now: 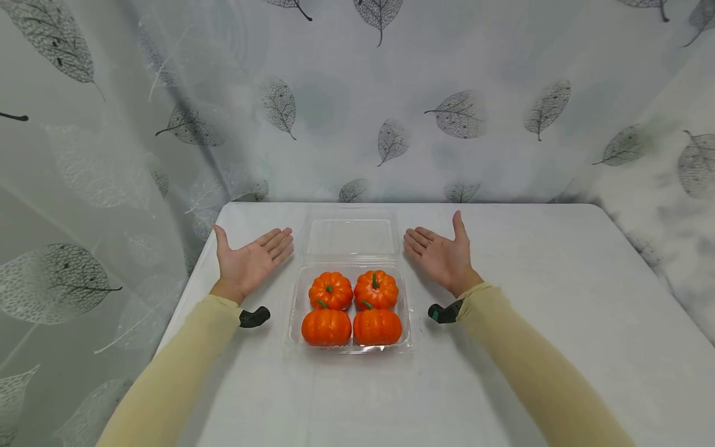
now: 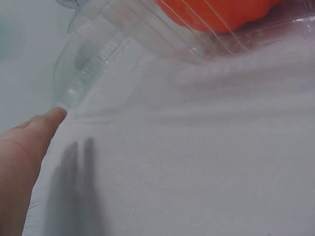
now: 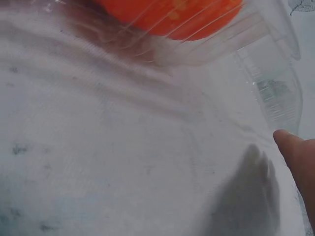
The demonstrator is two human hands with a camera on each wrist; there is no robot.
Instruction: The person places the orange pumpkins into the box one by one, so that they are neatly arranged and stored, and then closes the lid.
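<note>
A clear plastic clamshell box [image 1: 293, 310] sits on the white table with its lid [image 1: 350, 237] folded back flat behind it. Inside are several small orange pumpkins [image 1: 377, 327] with green stems, arranged in two rows. My left hand [image 1: 249, 264] is held to the left of the box, palm up, fingers straight and thumb spread. On the other side, my right hand [image 1: 444, 256] mirrors it with straight fingers and raised thumb. Neither holds anything. Each wrist view shows fingertips near the lid's edge and an orange pumpkin [image 2: 221, 12] through the ribbed wall [image 3: 206, 49].
The white table [image 1: 558, 279] extends farthest to the right of the box. Behind it and at both sides hangs a pale curtain [image 1: 329, 81] with grey leaf prints. A dark curved piece [image 1: 254, 317] sticks out from each sleeve cuff.
</note>
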